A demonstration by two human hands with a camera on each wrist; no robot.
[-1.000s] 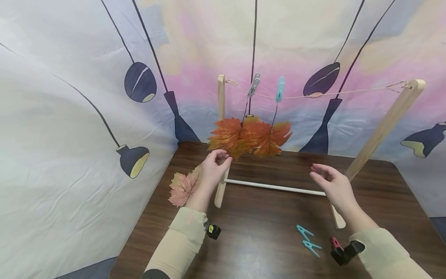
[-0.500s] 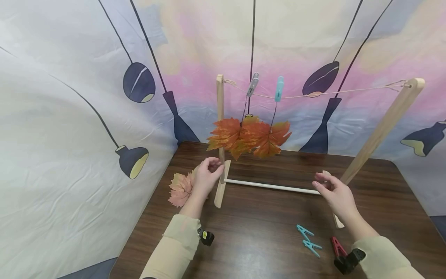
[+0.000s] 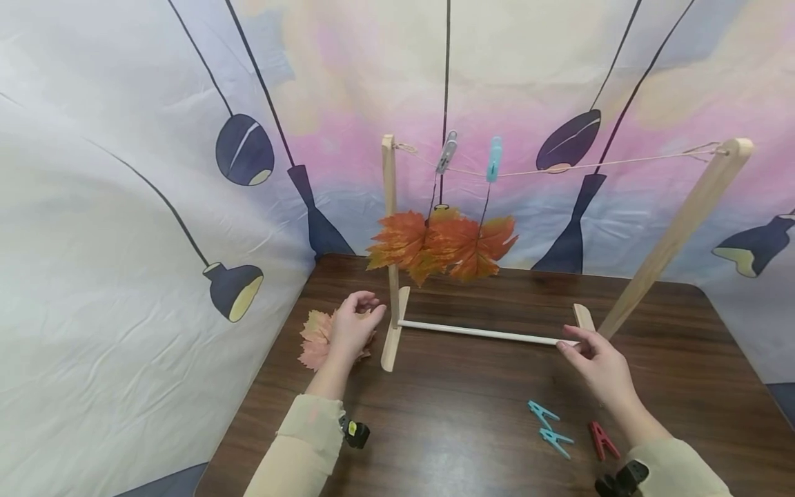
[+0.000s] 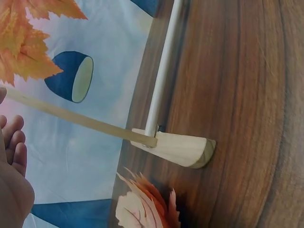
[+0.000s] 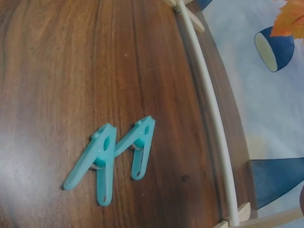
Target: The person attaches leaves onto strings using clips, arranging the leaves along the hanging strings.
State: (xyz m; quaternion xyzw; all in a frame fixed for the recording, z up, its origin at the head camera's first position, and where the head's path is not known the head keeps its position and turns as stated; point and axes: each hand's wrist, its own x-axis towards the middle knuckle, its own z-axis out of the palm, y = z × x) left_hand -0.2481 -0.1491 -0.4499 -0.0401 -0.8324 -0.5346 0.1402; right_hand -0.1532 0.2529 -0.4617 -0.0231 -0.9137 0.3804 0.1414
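Observation:
My left hand [image 3: 351,330] hovers over the pinkish artificial maple leaf [image 3: 315,339] at the table's left, partly covering it. Its fingers are loosely bent, with nothing between them. In the head view my right hand [image 3: 597,367] is in front of the stand's right foot, overlapping the end of the white rod [image 3: 478,332]; it holds nothing. Orange artificial leaves [image 3: 477,250] hang by their stems from the string [image 3: 577,168], clipped by a grey clothespin [image 3: 446,153] and a light blue clothespin [image 3: 494,159]. Two turquoise clothespins [image 5: 105,161] lie on the table.
A red clothespin [image 3: 602,440] lies near my right wrist. The stand's wooden left post [image 3: 389,186] and slanting right post [image 3: 677,235] hold up the string. Behind the brown table [image 3: 447,414] hangs a cloth backdrop [image 3: 348,83] with painted lamps.
My left hand has come down and left, away from the hanging leaves to the pinkish leaf. The right hand has lowered slightly, uncovering the red clothespin. The hanging leaves stay clipped.

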